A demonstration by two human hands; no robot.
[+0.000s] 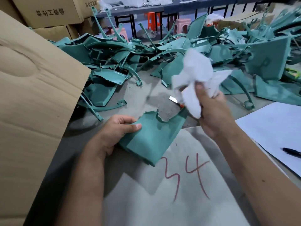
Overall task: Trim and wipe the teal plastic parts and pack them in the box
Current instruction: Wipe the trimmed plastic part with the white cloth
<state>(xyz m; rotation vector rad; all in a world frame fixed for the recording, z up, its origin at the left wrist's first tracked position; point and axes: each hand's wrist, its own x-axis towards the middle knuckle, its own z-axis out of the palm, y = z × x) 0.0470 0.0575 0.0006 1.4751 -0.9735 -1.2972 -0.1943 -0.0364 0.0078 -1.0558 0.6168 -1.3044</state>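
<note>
Red numbers (185, 175) are showing on the grey table (146, 201), closest to us. Just past them, the left hand (117, 131) is holding a teal plastic part (151, 136) by its left edge, with the thumb lying on top and the fingers curling under. That part is resting low over the table. The right hand (215, 115) is squeezing a white cloth (195, 75) and lifting it above the part (the cloth is looking blurry). White paper (276, 128) with a black pen (291, 151) is lying to the right. A big cardboard box flap (32, 95) is standing on the left. A small blade (173, 99) is lying on the table under the cloth. Farther back, a big pile of teal parts (114, 62) is spreading across the table. Behind it, brown boxes (48, 13) and pink stools (182, 25) are sitting.
</note>
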